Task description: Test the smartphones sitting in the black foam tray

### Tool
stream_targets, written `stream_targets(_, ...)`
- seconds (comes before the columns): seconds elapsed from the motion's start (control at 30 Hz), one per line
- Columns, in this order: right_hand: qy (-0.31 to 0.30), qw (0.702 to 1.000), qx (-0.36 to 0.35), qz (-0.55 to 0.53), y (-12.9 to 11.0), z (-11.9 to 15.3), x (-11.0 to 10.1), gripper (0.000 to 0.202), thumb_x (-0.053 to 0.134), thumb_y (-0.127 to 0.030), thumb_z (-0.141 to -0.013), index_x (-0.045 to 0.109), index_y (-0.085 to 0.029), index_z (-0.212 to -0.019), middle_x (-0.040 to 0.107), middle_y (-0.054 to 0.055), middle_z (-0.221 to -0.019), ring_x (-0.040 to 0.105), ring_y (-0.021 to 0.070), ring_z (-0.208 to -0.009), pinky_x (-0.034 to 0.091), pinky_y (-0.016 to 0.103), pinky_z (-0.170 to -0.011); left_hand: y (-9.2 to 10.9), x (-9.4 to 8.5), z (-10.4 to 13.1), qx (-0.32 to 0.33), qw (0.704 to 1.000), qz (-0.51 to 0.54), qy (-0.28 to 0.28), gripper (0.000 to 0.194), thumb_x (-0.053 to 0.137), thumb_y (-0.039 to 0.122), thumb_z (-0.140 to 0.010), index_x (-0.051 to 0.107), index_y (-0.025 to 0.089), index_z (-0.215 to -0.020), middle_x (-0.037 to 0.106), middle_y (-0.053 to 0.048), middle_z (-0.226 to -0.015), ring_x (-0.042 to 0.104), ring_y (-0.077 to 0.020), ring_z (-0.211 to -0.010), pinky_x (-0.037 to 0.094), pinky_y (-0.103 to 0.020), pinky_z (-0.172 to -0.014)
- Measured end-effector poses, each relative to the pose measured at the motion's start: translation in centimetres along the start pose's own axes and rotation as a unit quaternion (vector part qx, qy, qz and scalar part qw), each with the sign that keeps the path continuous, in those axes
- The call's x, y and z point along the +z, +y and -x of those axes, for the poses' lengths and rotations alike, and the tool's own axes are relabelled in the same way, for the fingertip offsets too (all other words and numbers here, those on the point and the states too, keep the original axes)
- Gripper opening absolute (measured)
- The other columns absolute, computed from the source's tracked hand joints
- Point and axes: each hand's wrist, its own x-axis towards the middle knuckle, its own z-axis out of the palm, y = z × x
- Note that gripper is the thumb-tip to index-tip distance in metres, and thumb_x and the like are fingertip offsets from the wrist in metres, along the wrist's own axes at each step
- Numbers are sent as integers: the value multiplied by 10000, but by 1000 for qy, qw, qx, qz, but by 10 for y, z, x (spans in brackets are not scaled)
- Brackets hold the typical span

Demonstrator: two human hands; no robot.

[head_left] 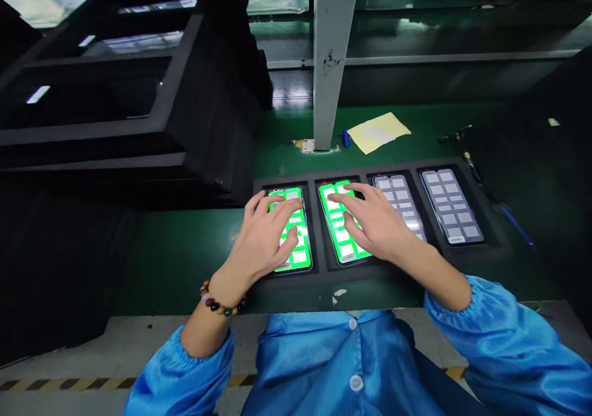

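Note:
Several smartphones lie face up in the cutouts of a black foam tray. My left hand is over the leftmost smartphone, fingers spread with the tips at the upper part of its screen. My right hand is over the second smartphone, its fingers apart and the fingertips at the upper screen. Both of these screens glow green with white blocks. The third smartphone and the rightmost smartphone show grey screens with pale blocks. My right hand covers part of the third one.
Stacked black trays rise at the left. A grey metal post stands behind the phones. Beside it lie a blue pen cap and a yellow paper. A blue pen and a dark cable are at the right on the green table.

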Motion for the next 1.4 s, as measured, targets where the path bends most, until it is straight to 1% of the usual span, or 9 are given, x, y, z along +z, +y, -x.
stream_targets(0.17, 24, 999, 33, 17, 20, 13, -14, 427, 451, -191, -1066, 676, -190, -1428, 761, 170, -1347, 556, 387, -1476, 489, 630, -1160, -10, -5, 20, -80, 994, -40, 61, 367, 445, 227, -1076, 658, 198, -1373, 773, -86, -1292, 612, -325, -1285, 275, -618, -1282)
stream_targets(0.33, 42, 998, 36, 19, 27, 13, -18, 426, 441, -196, -1079, 656, -212, -1446, 744, 161, -1376, 552, 401, -1479, 502, 636, -1126, -7, -4, 27, -155, 985, -7, 70, 366, 422, 250, -1091, 664, 202, -1362, 756, -102, -1262, 588, -322, -1311, 294, -620, -1287)
stream_targets(0.7, 48, 999, 21, -11, 29, 12, -15, 421, 457, -206, -1085, 639, -215, -1466, 737, 151, -1399, 537, 391, -1494, 509, 644, -1155, 4, 0, 24, -166, 981, -12, 100, 306, 463, 212, -1076, 679, 240, -1291, 787, -72, -1189, 637, -301, -1263, 309, -606, -1268)
stream_targets(0.77, 78, 997, 22, -10, 33, 12, -24, 431, 469, -225, -1091, 635, -222, -1489, 720, 155, -1432, 526, 396, -1505, 503, 658, -1174, 4, 1, 26, -178, 979, -8, 97, 318, 460, 218, -1081, 666, 238, -1322, 782, -75, -1239, 623, -305, -1290, 295, -618, -1278)
stream_targets(0.87, 184, 979, 85, 25, 51, 24, -48, 440, 483, -281, -1106, 648, -270, -1513, 703, 147, -1459, 527, 399, -1508, 465, 676, -1229, 2, 4, 27, -194, 975, 12, 107, 388, 439, 228, -1096, 595, 232, -1451, 735, -100, -1387, 587, -309, -1371, 297, -630, -1295)
stream_targets(1.07, 305, 911, 264, 82, 113, 104, -88, 459, 386, -462, -1145, 689, -393, -1483, 694, 140, -1412, 509, 456, -1524, 434, 712, -1234, -8, 12, 29, -174, 972, 81, 136, 444, 477, 264, -1106, 488, 238, -1549, 476, -157, -1712, 466, -324, -1566, 424, -588, -1279)
stream_targets(1.17, 268, 912, 307, 43, 134, 131, -86, 468, 326, -499, -1151, 632, -487, -1504, 650, 102, -1486, 458, 474, -1554, 375, 737, -1258, -14, 14, 24, -165, 976, 83, 116, 475, 472, 278, -1113, 453, 237, -1586, 398, -185, -1745, 412, -341, -1619, 409, -619, -1309)
stream_targets(1.23, 241, 926, 290, 25, 138, 131, -78, 449, 345, -502, -1148, 638, -480, -1486, 643, 112, -1480, 470, 474, -1537, 372, 750, -1256, -19, 15, 18, -157, 978, 75, 113, 484, 461, 274, -1114, 450, 231, -1596, 370, -196, -1746, 380, -347, -1644, 401, -623, -1326)
stream_targets(1.4, 142, 983, 119, 4, 109, 75, -58, 439, 404, -441, -1147, 651, -301, -1482, 651, 136, -1472, 527, 398, -1498, 442, 718, -1226, -34, 12, 3, -141, 982, 63, 110, 476, 436, 285, -1118, 457, 237, -1591, 368, -195, -1731, 372, -350, -1651, 350, -639, -1367)
